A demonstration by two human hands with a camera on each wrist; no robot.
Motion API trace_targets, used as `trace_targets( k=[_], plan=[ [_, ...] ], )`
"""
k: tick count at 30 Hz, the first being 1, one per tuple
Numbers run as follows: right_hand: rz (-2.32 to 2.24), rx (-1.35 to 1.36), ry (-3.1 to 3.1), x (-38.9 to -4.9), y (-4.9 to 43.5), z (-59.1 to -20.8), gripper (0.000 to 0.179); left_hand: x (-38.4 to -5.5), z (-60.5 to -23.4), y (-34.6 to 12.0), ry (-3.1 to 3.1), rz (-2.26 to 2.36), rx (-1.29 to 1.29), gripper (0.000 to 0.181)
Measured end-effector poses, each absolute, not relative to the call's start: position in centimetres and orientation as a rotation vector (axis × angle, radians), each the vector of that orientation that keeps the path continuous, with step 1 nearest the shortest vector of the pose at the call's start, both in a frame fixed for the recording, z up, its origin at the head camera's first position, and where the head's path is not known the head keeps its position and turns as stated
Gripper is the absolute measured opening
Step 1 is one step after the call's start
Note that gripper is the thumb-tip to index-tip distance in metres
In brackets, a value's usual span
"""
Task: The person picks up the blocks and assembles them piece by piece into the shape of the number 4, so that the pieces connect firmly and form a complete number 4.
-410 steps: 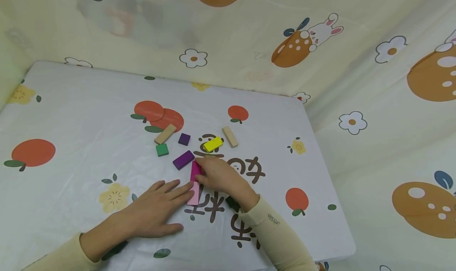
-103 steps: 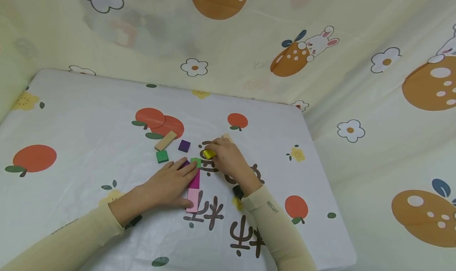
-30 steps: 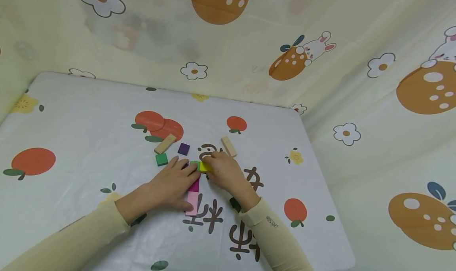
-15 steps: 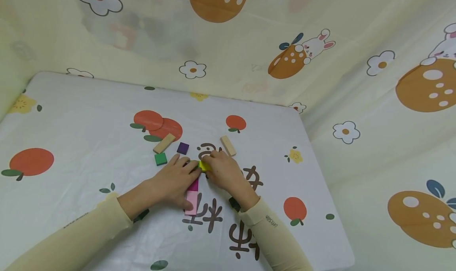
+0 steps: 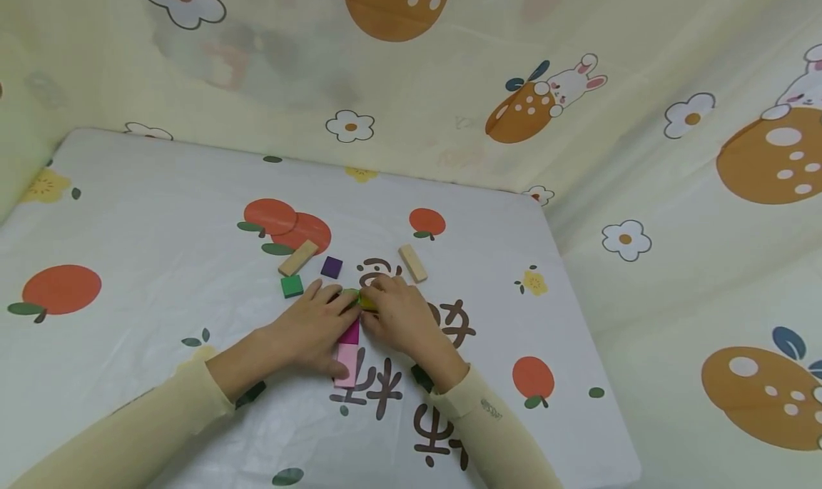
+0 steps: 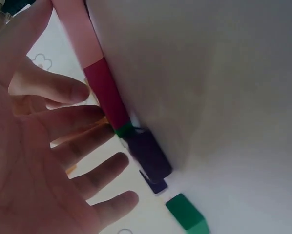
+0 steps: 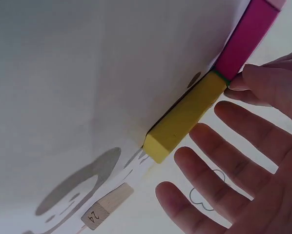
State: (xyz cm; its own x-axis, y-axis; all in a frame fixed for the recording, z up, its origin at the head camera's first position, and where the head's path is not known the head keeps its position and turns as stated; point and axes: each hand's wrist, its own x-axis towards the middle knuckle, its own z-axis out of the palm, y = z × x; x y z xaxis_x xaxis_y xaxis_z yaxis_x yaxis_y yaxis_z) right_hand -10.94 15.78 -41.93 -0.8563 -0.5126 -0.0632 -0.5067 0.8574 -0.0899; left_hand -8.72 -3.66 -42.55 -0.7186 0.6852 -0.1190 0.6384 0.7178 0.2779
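Note:
A pink block [image 5: 346, 365] and a magenta block [image 5: 349, 331] lie end to end, with a light green block [image 5: 350, 294] at the far end. The yellow block [image 7: 185, 114] extends rightward from that corner. My left hand [image 5: 307, 330] lies spread along the row: its thumb is at the pink block, its fingertips by the light green one. A purple block [image 6: 151, 156], mostly covered in the head view, sits beside them. My right hand [image 5: 401, 315] is at the yellow block, fingers nearly straight along its side and thumb near the corner in the right wrist view.
Beyond the hands lie a small dark purple block [image 5: 331, 267], a green block [image 5: 292, 286] and a wooden block [image 5: 298, 258]. Another wooden block [image 5: 413, 263], its end marked 24, lies farther right. The patterned cloth [image 5: 160, 210] covers the table; a curtain [image 5: 411, 82] hangs behind.
Earlier, the light green block joined the magenta block's far end. My right hand has since brought the yellow block left against it. In the last half second, that hand's fingers shifted slightly left.

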Motion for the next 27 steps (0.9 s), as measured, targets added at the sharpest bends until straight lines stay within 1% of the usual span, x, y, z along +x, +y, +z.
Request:
trace_targets(
  k=[4, 10, 14, 19, 27],
  plan=[
    [-0.123, -0.844, 2.930, -10.4, 15.9, -42.0, 0.036, -8.5, -43.1, -4.4, 2.746, 0.367, 1.095, 0.091],
    [-0.162, -0.874, 2.875, -9.6, 16.0, -41.9, 0.055, -8.3, -43.5, -6.0, 2.914, 0.426, 1.095, 0.066],
    [-0.139, -0.946, 2.825, -8.8, 16.0, -41.8, 0.067, -8.5, -43.6, -6.4, 2.997, 0.362, 1.065, 0.050],
    [-0.105, -1.041, 2.793, -8.4, 16.0, -41.9, 0.073, -8.9, -43.9, -6.3, 3.088, 0.343, 1.077, 0.033],
    [-0.097, -1.034, 2.773, -8.4, 15.9, -42.0, 0.072, -9.7, -44.3, -5.8, 3.087, 0.317, 1.014, 0.033]
  ],
)
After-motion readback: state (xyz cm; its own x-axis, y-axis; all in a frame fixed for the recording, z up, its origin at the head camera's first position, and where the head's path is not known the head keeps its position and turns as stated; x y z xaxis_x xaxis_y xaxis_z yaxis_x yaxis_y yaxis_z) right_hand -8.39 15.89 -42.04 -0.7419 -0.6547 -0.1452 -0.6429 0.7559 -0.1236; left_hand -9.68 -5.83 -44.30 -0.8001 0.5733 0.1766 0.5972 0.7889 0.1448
